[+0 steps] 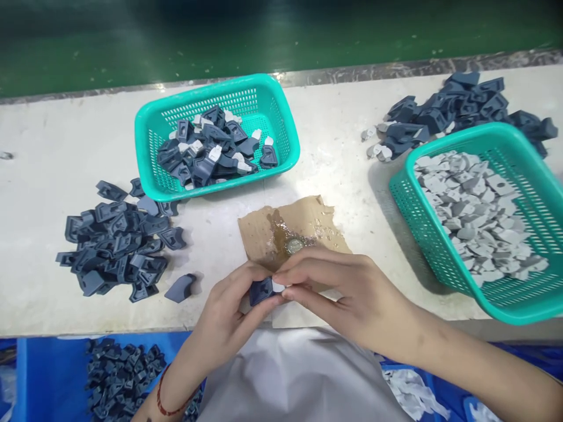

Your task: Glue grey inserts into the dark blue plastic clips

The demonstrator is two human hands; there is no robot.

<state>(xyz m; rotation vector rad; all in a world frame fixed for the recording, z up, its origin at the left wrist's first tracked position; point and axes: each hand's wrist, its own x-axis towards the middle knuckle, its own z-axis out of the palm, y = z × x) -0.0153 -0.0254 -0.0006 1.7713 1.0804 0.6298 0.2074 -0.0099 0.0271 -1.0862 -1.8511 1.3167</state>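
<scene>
Near the table's front edge, my left hand (pixel 240 305) grips a dark blue-grey plastic part (pixel 261 291) between thumb and fingers. My right hand (pixel 328 287) pinches a small white piece (pixel 278 286) at the right end of that dark part; the two pieces touch. Just beyond my hands lies a torn piece of brown cardboard (pixel 259 231) with a wet, shiny patch and a small round object (pixel 294 245) on it. My fingertips cover part of both held pieces.
A green basket (pixel 143 132) holds dark parts with white pieces. Another green basket (pixel 488 310) at right holds white pieces. Dark parts are heaped at left (pixel 118 240) and back right (pixel 466 102). Below the table edge, a blue bin (pixel 48 375) holds more dark parts.
</scene>
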